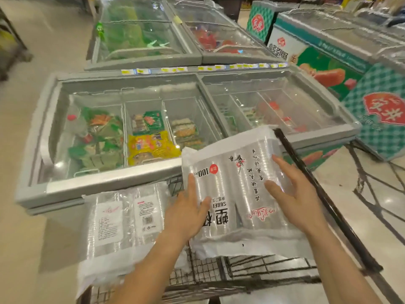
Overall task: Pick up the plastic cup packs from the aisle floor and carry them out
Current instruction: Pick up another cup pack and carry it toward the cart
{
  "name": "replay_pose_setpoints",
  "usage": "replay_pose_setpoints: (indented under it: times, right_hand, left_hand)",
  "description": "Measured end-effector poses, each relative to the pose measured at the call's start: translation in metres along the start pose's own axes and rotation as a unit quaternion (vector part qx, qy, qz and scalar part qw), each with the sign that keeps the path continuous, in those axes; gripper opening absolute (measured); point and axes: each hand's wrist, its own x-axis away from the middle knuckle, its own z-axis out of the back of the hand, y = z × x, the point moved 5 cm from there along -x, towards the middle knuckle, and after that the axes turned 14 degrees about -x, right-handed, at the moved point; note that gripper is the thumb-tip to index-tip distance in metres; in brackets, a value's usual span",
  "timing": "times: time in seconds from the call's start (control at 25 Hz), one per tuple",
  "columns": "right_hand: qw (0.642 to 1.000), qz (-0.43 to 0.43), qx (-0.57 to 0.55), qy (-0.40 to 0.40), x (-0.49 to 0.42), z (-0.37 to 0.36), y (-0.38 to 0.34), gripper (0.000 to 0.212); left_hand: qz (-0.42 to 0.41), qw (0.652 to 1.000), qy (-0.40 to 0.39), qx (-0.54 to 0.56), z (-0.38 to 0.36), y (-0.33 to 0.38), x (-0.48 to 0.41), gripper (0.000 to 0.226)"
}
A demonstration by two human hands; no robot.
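A: Where is the pack (pixel 236 183) lying?
B: It is lying face up and tilted over the right part of the cart (pixel 263 267). Its near edge is resting on the wire rim and its far end is reaching over the freezer (pixel 105 179) edge. The print is facing away from the wearer, with "100" showing.
A: And the hands?
B: Both are lying on its top face. The left hand (pixel 188 213) is pressing at the left edge with its grip spread, fingers straight along the edge and thumb angled onto the print. The right hand (pixel 293 200) is resting on the right half, its grip spread too, fingers straight and fanned, pinching nothing.
A: Are any left fingers reaching underneath?
B: I cannot tell.
A: Is another one showing?
B: Yes, the left pack (pixel 118 227) is lying label side up on the cart's left side, just beside the other, its left edge hanging past the rim. So 2 are showing, neither touching the floor (pixel 26 238).
A: What is surrounding them?
B: A black bar (pixel 317 194) is running along the right, touching the pack's far right corner. The freezer is standing just beyond the cart, holding green bags and a yellow bag (pixel 151 145) under glass lids. Yellow tags (pixel 140 71) are lining its far rim, and green-checked freezers (pixel 381 106) are standing to the right.
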Motion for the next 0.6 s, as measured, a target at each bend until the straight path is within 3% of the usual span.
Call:
replay_pose_setpoints:
  times: [0.36,0.6]
  right_hand:
    - [0.991,-0.011,0.108,-0.076,-0.038,-0.084,0.091,0.058]
    - [0.976,-0.029,0.180,-0.121,-0.023,-0.152,0.150,0.056]
  left_hand:
    - [0.155,0.972,-0.096,-0.146,-0.080,-0.058,-0.030,0.069]
    - [0.194,0.961,-0.097,-0.174,-0.107,-0.093,-0.024,0.069]
